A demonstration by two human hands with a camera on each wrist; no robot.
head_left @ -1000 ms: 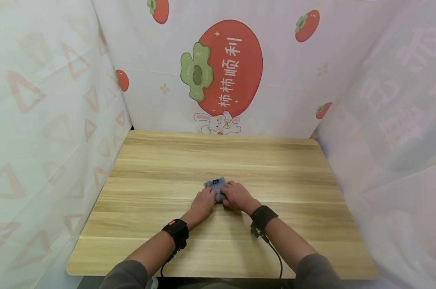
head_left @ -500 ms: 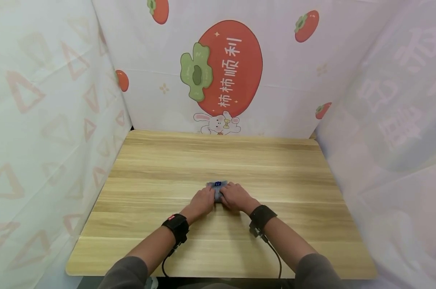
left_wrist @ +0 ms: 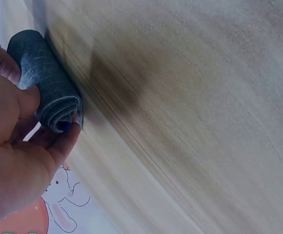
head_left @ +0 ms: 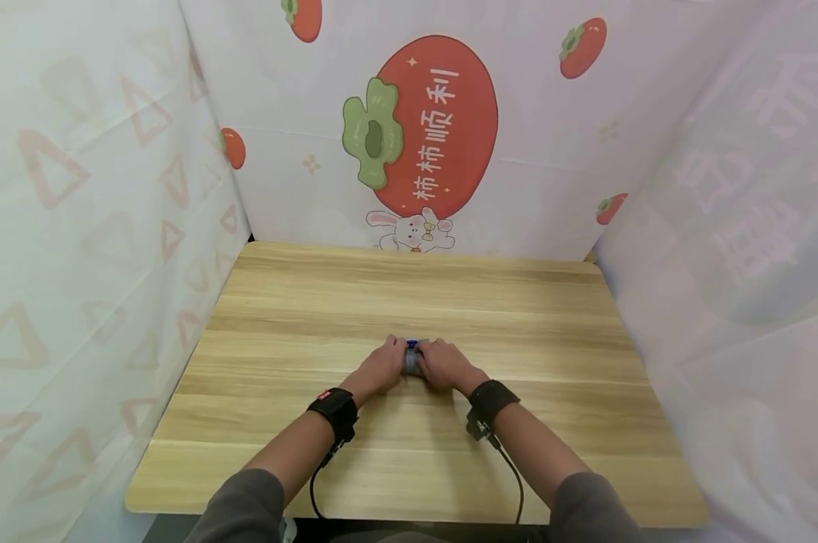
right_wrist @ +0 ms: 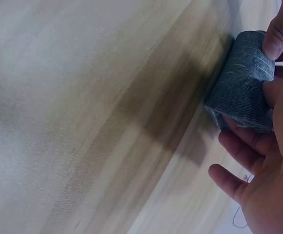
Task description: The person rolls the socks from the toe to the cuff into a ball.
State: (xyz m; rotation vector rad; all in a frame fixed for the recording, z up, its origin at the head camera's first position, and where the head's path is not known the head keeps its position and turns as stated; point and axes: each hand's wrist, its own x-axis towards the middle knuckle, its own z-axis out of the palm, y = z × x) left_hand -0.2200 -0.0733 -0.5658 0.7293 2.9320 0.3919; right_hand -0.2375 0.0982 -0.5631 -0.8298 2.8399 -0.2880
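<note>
A grey knit roll (left_wrist: 46, 78) lies on the wood-grain counter (head_left: 415, 452), between the person's two hands. The left hand (head_left: 381, 366) is at the roll's left end; its grip is closed around the fabric, thumb on the near side and fingertips tucked at the far side, where the coiled layers show. The right hand (head_left: 442, 364) is at the roll's right end; its grip also holds the fabric, thumb pressing the near side, with its outer fingers spread loosely beyond that end. A blue label (head_left: 412, 344) shows along the roll's far edge, its lettering too small to read. Nearer the person than the roll are two dark wristbands, a left wristband (head_left: 334, 409) and a right wristband (head_left: 491, 400). Beyond the roll, a pale backdrop (head_left: 537, 151) bears a large red fruit print (head_left: 473, 128) and a white rabbit print (head_left: 405, 230).
</note>
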